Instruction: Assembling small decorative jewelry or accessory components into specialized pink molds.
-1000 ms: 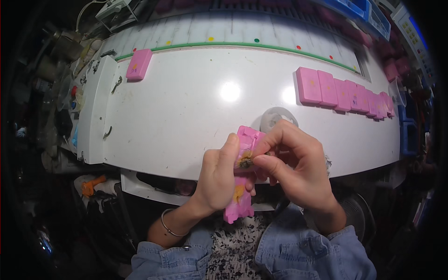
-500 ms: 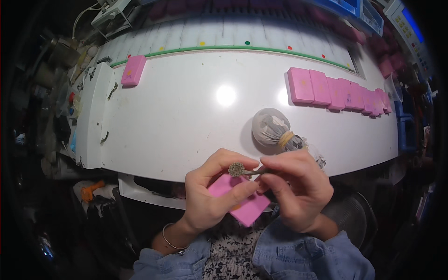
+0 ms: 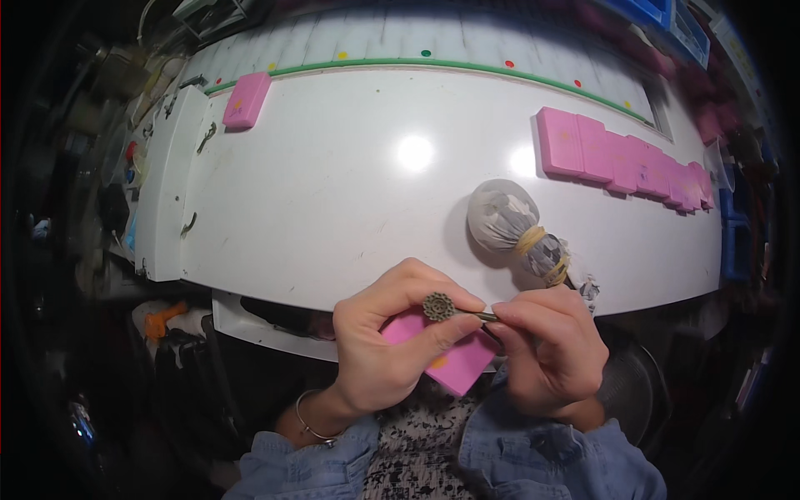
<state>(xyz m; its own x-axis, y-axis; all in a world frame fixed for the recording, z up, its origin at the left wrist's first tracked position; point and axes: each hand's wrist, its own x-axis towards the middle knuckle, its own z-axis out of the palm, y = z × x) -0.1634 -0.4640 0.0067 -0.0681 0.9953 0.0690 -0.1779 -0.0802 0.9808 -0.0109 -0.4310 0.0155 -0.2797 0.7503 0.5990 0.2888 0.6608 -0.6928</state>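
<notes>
My left hand (image 3: 375, 346) is closed around a pink block (image 3: 467, 367), tilted over my lap just off the table's near edge. Between its thumb and forefinger it also grips a small bronze-coloured, flower-shaped metal piece (image 3: 438, 307) with a thin stem. The round, textured face of that piece points up toward me. On the other side, my right hand (image 3: 557, 350) is closed, its thumb and fingertips pinching the far end of the stem. Just beyond the right hand lies a round-ended, plastic-wrapped bundle (image 3: 503, 215) tied with yellowish bands.
A row of pink blocks (image 3: 600, 152) stands at the table's right, and one pink block (image 3: 247, 100) at the far left. Small dark metal bits lie near the white raised ledge (image 3: 173, 187). A green strip (image 3: 367, 62) edges the back. An open drawer (image 3: 275, 335) juts below the table.
The view has shifted a little. My right fingers have moved outward along the stem, leaving more of it bare, and the metal piece's round face has turned more toward me.
</notes>
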